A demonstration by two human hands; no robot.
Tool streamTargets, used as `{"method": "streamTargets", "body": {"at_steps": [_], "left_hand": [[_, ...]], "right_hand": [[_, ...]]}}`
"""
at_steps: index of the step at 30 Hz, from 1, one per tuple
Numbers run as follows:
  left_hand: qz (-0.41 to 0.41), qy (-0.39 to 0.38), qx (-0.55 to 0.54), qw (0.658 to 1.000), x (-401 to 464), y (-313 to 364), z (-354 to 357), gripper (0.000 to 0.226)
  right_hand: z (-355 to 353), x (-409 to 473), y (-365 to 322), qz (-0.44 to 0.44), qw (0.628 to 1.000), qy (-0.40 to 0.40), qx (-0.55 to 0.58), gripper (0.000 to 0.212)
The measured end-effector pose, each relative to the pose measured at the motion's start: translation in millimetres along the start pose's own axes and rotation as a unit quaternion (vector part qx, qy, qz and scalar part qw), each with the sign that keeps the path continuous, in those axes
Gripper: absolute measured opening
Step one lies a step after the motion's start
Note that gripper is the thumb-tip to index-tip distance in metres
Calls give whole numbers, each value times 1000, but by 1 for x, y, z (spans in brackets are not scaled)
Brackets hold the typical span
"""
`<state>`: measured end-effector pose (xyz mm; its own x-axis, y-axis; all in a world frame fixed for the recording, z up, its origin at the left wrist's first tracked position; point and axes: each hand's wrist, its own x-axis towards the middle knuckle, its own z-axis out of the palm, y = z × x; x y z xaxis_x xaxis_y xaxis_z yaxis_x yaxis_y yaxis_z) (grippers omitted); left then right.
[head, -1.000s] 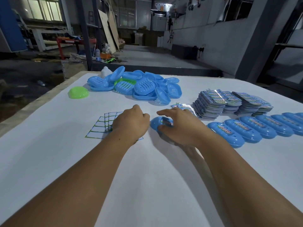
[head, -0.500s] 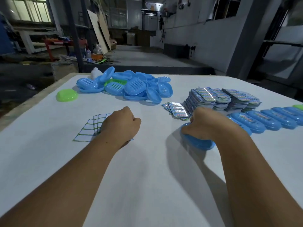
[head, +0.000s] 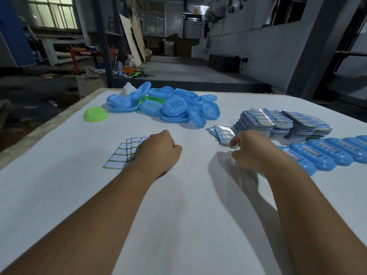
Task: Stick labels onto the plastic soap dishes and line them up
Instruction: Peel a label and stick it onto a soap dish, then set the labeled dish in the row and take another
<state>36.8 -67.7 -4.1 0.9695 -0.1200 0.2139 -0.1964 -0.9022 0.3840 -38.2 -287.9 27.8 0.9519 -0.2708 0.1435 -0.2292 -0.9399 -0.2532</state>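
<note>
Now, looking down from the head camera, the only view. On the left, a left hand (head: 156, 151) curled like a fist, resting on top of the sticker sheet (head: 119, 158) on the white table (head: 178, 225). Can't tell if pinching anything underneath, with the fingertips tucked out of sight. On the right, a right hand (head: 252, 151) with bent fingers (head: 232, 144) right at the near edge of the loose labels (head: 221, 133). Maybe touching one, maybe already nipping one; too hard to tell. Just past those, the tall label stacks (head: 278, 124). Off to the right of that hand, the row of blue dishes (head: 317, 156) with labels already on, side by side, long sides touching, the nearest one just beside the wrist. Far across the table, up and to the left of both hands, the pile of blue soap dishes (head: 164, 106) with no labels yet, and a green dish (head: 95, 114) alone beside it. Probably next: grab a label, then reach forward to the pile. Closer to the left hand than the right, so likely a left-hand job. Mind the jumble there, dishes pointing every which way.
</note>
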Motion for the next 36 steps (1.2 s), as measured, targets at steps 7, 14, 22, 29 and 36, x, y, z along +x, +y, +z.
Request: {"method": "streamTargets", "body": {"at_steps": [7, 14, 22, 29, 36], "left_hand": [[-3, 10, -18, 1000, -2, -2, -3, 19], [-13, 19, -51, 998, -4, -6, -14, 17], [-74, 45, 117, 989, 2, -31, -39, 48], [-62, 30, 123, 990, 2, -31, -36, 47], [-43, 52, 105, 992, 2, -28, -32, 40]], "right_hand": [[22, 5, -24, -70, 994, 26, 76, 29], [35, 8, -39, -105, 986, 57, 114, 29], [43, 18, -40, -105, 984, 72, 126, 34], [57, 50, -66, -108, 993, 33, 44, 50], [65, 64, -77, -132, 990, 13, 42, 28]]}}
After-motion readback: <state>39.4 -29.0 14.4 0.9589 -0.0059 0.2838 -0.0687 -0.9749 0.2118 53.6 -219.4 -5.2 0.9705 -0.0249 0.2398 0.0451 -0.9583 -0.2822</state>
